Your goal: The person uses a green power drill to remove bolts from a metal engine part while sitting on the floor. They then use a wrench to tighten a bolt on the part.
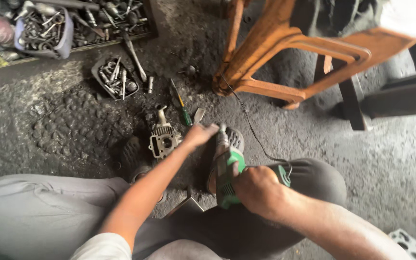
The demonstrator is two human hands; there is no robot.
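Head view looks down past my knees: my right hand (258, 190) wraps tight around the green plastic body of a corded power tool (227, 168), its metal nose aimed forward over my sandal, while my left hand (199, 136) reaches out near that nose, fingers loosely curled, holding nothing I can make out. Just left lies a ribbed grey metal engine part (163, 139) on the gritty black floor (73, 125). Open ground spreads left; an orange stool frame (285, 53) crowds ahead right.

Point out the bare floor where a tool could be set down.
Free: the dark floor right of the green power drill, below the orange metal stand; also the rough patch left of the grey engine cylinder. Crowded: around the small parts tray and green-handled screwdriver.
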